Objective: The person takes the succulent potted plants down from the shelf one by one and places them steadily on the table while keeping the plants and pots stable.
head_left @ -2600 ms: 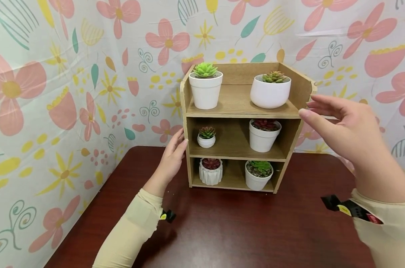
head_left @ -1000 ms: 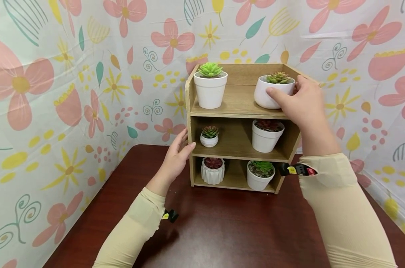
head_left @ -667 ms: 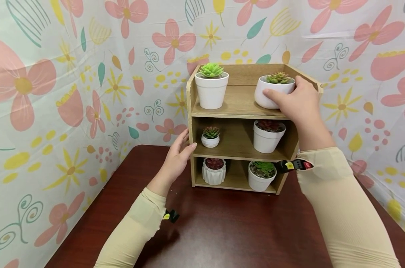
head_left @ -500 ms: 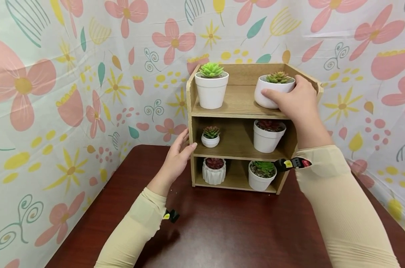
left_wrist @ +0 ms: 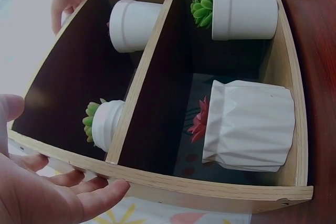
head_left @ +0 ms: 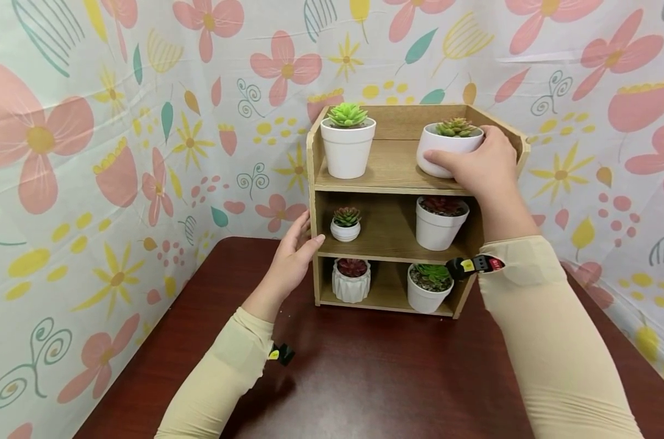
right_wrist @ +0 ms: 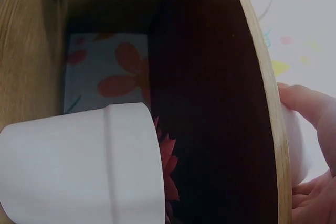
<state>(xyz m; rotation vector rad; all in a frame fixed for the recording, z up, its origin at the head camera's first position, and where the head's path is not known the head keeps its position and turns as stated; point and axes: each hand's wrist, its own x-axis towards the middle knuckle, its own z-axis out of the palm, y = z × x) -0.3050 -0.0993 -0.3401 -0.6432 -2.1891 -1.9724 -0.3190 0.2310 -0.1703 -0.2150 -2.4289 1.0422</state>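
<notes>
A wooden three-tier shelf point(head_left: 397, 255) stands on the table, holding succulents in white pots. My right hand point(head_left: 488, 164) grips a rounded white succulent pot point(head_left: 430, 146) at the right of the top tier, thumb across its front and fingers behind its right side. In the right wrist view, part of that hand point(right_wrist: 315, 129) shows on the pot beyond the shelf board's edge. My left hand point(head_left: 288, 262) rests against the shelf's left side panel, thumb near the front edge. In the left wrist view, its fingers point(left_wrist: 107, 196) lie fairly straight along the panel's outside.
A taller white pot with a bright green succulent point(head_left: 347, 149) stands top left. On the middle tier are a small ribbed pot point(head_left: 345, 230) and a red succulent's pot point(head_left: 440, 225). Below sit a fluted pot point(head_left: 351, 286) and a green succulent's pot point(head_left: 427, 296). Floral cloth point(head_left: 211, 152) hangs behind.
My right hand has come leftward from beside the shelf and taken hold of the rounded pot. Its thumb has since slid slightly left across the front. The left hand stays against the side panel.
</notes>
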